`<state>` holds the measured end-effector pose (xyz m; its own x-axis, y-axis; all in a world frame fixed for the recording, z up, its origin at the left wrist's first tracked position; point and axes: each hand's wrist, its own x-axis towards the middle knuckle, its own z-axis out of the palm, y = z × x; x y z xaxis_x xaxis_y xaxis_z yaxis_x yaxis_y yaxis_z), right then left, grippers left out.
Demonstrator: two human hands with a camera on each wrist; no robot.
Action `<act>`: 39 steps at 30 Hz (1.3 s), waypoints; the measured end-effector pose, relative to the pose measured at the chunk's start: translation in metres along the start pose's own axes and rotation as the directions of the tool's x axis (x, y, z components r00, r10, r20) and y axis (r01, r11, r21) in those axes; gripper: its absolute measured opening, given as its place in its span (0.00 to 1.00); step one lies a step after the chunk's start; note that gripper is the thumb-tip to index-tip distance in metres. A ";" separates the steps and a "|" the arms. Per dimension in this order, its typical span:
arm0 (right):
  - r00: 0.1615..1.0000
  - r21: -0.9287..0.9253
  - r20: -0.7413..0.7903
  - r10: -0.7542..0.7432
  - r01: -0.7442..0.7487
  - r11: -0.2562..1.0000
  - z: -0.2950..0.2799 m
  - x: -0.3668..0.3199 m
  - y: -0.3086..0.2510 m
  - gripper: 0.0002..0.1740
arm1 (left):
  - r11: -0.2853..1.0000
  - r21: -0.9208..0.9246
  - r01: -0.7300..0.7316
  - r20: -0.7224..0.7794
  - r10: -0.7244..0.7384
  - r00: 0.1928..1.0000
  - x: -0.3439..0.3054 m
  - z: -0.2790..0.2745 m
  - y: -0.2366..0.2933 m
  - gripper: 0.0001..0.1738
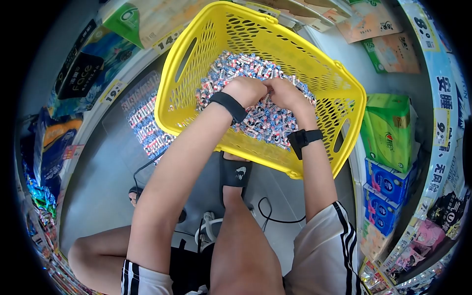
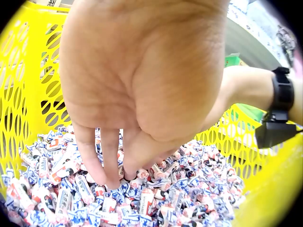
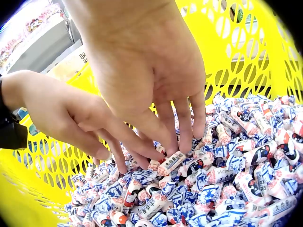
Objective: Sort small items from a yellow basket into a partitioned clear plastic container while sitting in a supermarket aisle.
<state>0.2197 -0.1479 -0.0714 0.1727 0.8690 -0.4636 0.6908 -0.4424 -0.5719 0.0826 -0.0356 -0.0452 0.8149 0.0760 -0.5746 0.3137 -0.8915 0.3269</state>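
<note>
Floor (image 1: 96, 191): grey, below grip
Basket (image 1: 167, 86): yellow, surrounds grip
L hand (image 1: 246, 91): fingers loosely straight, tips touching wrapped sweets (image 1: 265, 123)
R hand (image 1: 291, 96): ditto, adj.

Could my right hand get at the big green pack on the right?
Probably not straight across: the side of the yellow basket stands between the right hand and the green pack. Over the rim looks free.

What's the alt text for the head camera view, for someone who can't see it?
A person's left hand and right hand are close together at a heap of small wrapped candies in a yellow basket, seen from above. Bare legs and a grey floor show below, with packaged goods to both sides.
</note>
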 end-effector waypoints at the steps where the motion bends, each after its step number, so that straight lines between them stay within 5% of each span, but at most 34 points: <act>1: 1.000 -0.026 0.009 -0.005 0.005 1.000 0.000 0.000 0.000 0.26 | 1.000 0.025 0.007 -0.011 -0.007 1.000 0.001 0.001 -0.001 0.28; 5: 1.000 -0.095 0.009 0.018 -0.017 0.995 0.002 -0.003 -0.006 0.28 | 1.000 0.004 -0.024 -0.020 0.024 0.999 0.001 0.003 -0.003 0.26; 13: 0.985 -0.344 -0.157 -0.071 0.013 0.939 0.009 0.003 -0.012 0.09 | 1.000 0.004 -0.004 -0.061 0.004 0.998 -0.008 -0.002 0.005 0.23; 20: 0.991 -0.062 -0.136 0.006 -0.014 0.998 -0.006 -0.005 -0.015 0.14 | 0.999 0.035 -0.028 -0.067 0.030 0.997 -0.010 0.003 0.001 0.18; 22: 0.993 0.003 -0.115 0.017 -0.016 1.000 -0.010 -0.005 -0.015 0.19 | 0.995 0.021 -0.095 -0.273 0.097 0.957 -0.007 0.012 -0.002 0.07; 25: 0.995 -0.021 -0.086 0.047 -0.049 0.999 -0.017 -0.006 -0.021 0.20 | 0.993 -0.089 -0.079 -0.093 0.071 0.993 -0.003 -0.002 -0.001 0.21; 28: 0.999 -0.016 -0.036 0.005 -0.006 1.000 -0.030 -0.016 -0.034 0.19 | 0.984 -0.163 -0.072 -0.107 0.055 0.993 -0.016 -0.019 0.006 0.22; 35: 0.999 0.030 0.044 0.000 -0.002 1.000 -0.037 -0.016 -0.032 0.17 | 0.979 -0.184 -0.084 -0.076 0.071 0.995 -0.046 -0.043 0.011 0.19; 39: 0.996 -0.021 0.077 -0.049 0.050 0.999 -0.048 -0.028 -0.055 0.18 | 0.974 -0.190 -0.121 -0.217 0.079 0.973 -0.066 -0.038 0.006 0.15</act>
<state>0.2103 -0.1372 0.0058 0.0843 0.8699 -0.4861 0.7133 -0.3933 -0.5801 0.0486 -0.0289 0.0231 0.9234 0.1010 -0.3703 0.2996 -0.7927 0.5310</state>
